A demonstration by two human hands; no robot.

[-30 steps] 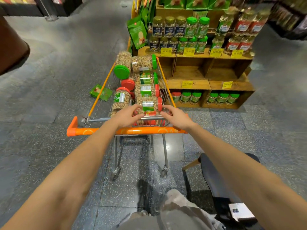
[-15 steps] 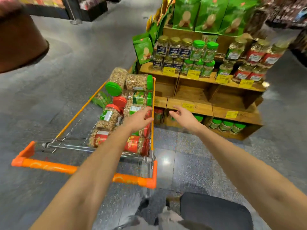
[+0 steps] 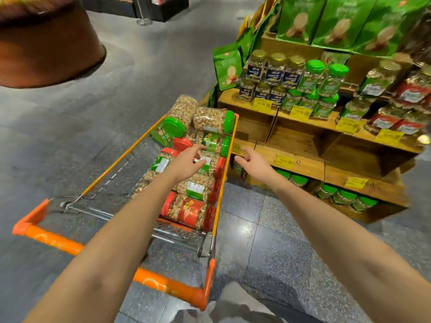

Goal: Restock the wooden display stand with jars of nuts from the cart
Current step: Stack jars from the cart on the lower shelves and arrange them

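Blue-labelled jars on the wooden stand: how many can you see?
6 blue-labelled jars: three on top, three beneath, left end of the top jar shelf; more may hide behind.

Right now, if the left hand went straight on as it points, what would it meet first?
Probably the green-lidded jar lying in the cart, just ahead of the left hand; depth is unclear.

Cart (image 3: 221,194) stands on the grey tiled floor (image 3: 268,231), its basket under my left hand (image 3: 186,164). Jars of nuts (image 3: 184,212) lie on their sides in it, red lids nearer me, green lids beyond the hand. Wooden display stand (image 3: 305,165) is on the floor too, just past my right hand (image 3: 253,162). Upper shelf, up & right of that hand: gold-lid jars (image 3: 275,71), green-lid jars (image 3: 313,78), red-label jars (image 3: 410,94), all upright. Btm shelf, lower right: low green-lid jars (image 3: 345,197). Green pouches (image 3: 338,22) on top.
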